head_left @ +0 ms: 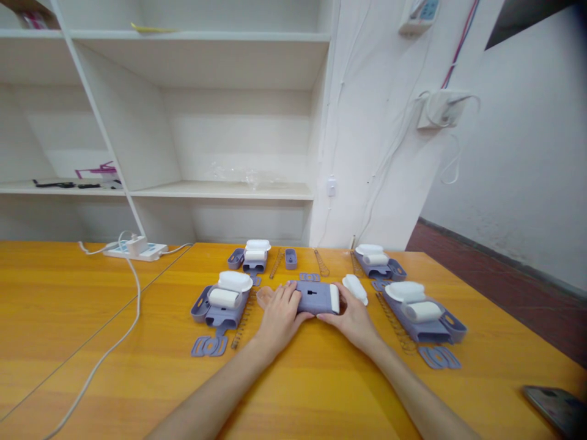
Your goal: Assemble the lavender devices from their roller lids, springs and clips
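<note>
Between my hands lies a purple plastic housing [316, 297] with a small dark slot in its face and a white piece [334, 299] at its right end. My left hand [282, 311] grips its left end, fingers on top and thumb along the near edge. At the right end, my right hand [351, 315] holds it by the white piece, thumb on the near side. A clear plastic piece [265, 297] shows partly behind my left hand. Just beyond my right hand sits a white oval cover [354, 288]. Behind the housing is a flat purple frame piece [309, 277].
Similar part sets, each with purple housing, white roller and cover, stand at left [224, 305], back left [255, 260], right [422, 315] and back right [376, 261]. Springs [321, 263] lie among them. A power strip [137, 247] trails a cable [132, 324]. A phone [557, 409] lies front right.
</note>
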`<state>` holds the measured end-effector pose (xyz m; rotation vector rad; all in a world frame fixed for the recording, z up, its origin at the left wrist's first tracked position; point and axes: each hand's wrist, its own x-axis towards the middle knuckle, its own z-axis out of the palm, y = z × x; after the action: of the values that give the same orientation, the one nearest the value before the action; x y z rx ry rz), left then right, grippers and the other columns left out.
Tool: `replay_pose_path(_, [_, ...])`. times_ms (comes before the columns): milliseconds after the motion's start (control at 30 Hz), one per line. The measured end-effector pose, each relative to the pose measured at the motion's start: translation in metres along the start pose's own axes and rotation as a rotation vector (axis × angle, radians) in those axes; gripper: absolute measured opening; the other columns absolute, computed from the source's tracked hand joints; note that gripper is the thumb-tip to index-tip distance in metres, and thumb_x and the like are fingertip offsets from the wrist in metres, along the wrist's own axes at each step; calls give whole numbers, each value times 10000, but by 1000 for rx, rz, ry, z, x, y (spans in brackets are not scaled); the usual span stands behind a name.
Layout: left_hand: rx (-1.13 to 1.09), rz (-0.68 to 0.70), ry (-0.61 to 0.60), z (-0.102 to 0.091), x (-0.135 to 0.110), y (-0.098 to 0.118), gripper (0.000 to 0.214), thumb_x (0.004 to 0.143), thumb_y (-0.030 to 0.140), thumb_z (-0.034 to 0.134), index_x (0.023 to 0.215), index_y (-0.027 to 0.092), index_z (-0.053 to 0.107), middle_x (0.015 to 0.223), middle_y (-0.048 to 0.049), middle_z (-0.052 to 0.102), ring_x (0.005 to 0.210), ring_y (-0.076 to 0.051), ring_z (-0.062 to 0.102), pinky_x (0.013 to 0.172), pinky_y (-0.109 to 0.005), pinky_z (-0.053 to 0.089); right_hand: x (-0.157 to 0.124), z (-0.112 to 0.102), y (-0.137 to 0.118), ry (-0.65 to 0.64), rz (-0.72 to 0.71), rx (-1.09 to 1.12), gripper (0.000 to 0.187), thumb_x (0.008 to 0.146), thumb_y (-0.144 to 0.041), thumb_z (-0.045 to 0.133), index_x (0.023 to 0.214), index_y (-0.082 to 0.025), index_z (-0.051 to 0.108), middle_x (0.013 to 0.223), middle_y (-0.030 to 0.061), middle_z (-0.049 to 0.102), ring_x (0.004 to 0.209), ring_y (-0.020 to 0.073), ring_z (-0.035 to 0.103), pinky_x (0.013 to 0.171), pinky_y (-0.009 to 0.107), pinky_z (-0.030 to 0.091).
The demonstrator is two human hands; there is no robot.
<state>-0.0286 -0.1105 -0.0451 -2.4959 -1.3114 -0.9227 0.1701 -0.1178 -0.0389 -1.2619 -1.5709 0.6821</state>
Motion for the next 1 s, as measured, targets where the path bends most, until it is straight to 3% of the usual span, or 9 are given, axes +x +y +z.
replay_pose_path(533, [-23, 42, -15, 4, -1, -1, 356, 821, 469, 498, 1028, 179, 496, 1232, -120, 511, 1172, -262, 451, 994, -456, 359, -3, -15, 2, -109, -16, -82, 537, 574, -349, 753, 1039, -190, 537, 933, 63, 669, 831, 229, 643, 760, 386, 520])
replay_pose_path(633, [-36, 36, -14, 1, 0, -1, 341, 809, 464, 520, 999, 182, 502, 1210, -117, 512, 1144, -262, 461, 970, -451, 378, -4, -16, 3, -98, -78, -127, 586, 576, -352, 756, 1085, -197, 509, 995, 73, 649, 895, 238, 631, 814, 402, 505])
replay_pose_path(767, [-52, -19, 17, -4, 3, 1, 418, 736, 481, 605, 1015, 188, 500, 1160, -110, 511, 1086, -279, 479, 918, -466, 409, -7, -13, 2, 17, -202, -275, 702, 596, -332, 749, 1210, -232, 425, 1140, 80, 588, 1039, 257, 571, 919, 436, 446])
replay_pose_path(900, [-40, -29, 97, -7, 6, 3, 683, 672, 418, 676, 1239, 170, 386, 1261, -142, 435, 1207, -318, 380, 1027, -543, 270, -13, -7, -3, 45, -379, -377, 728, 688, -295, 684, 1317, -244, 321, 1282, 80, 500, 1182, 245, 470, 1014, 422, 370])
replay_pose_path(1000, [-39, 23, 74, -7, 7, 2, 829, 667, 349, 679, 1349, 155, 248, 1359, -158, 350, 1297, -321, 270, 1070, -559, 178, -16, -5, -5, 35, -453, -395, 737, 724, -291, 657, 1350, -241, 271, 1326, 81, 459, 1219, 233, 434, 1038, 405, 351])
